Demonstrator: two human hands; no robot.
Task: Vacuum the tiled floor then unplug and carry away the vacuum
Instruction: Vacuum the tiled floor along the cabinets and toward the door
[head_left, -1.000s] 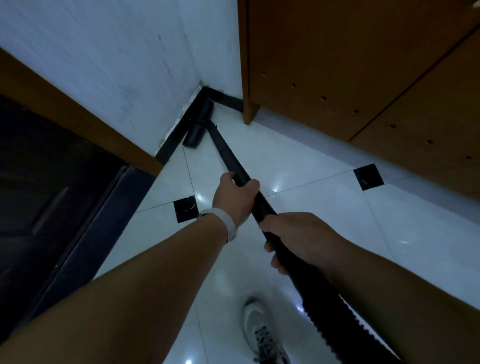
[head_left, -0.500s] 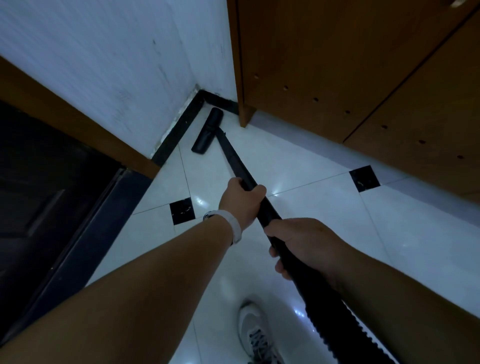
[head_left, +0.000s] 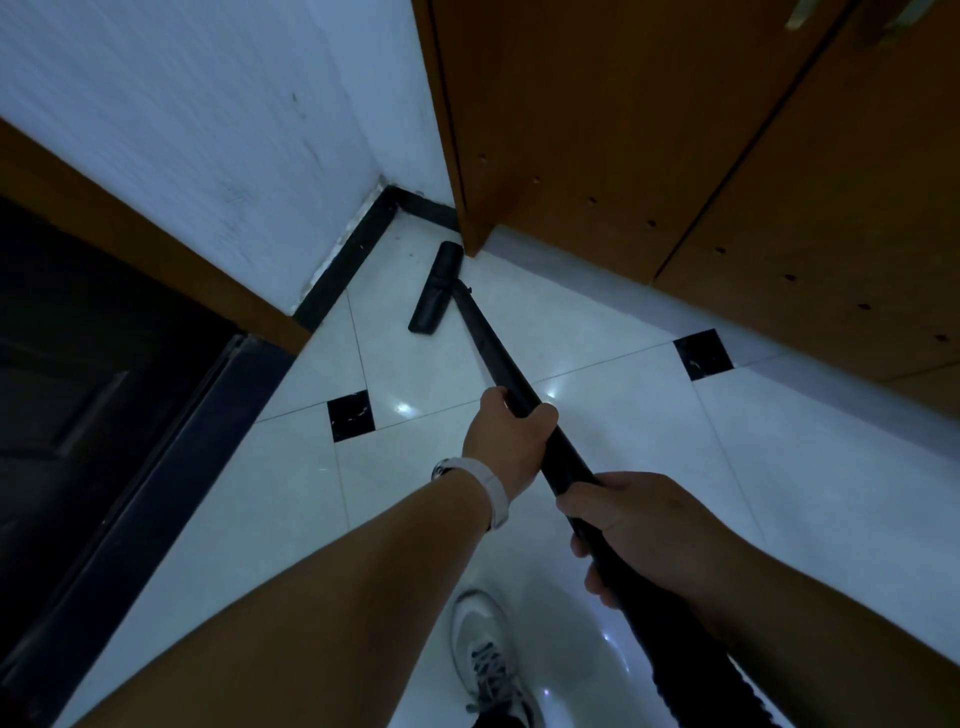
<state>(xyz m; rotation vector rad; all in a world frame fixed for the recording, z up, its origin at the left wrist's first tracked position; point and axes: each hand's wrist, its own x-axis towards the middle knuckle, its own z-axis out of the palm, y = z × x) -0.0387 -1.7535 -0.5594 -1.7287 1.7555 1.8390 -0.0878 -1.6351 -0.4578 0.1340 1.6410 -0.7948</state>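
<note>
Fingers of two hands, left hand (head_left: 506, 441) and right hand (head_left: 631, 525), clamp one vacuum wand (head_left: 498, 358); one shoe (head_left: 485, 660) below.

No words, numbers, brands or signs can be read anywhere. The wand (head_left: 498, 358) is plain black with no label showing. The wristband (head_left: 488, 486) is plain white, and the small dark part on it is too tiny to read. The shoe (head_left: 485, 660) shows no clear logo. The wall (head_left: 208, 130), the cupboard (head_left: 649, 130) and the floor (head_left: 597, 322) carry no writing at all.
</note>
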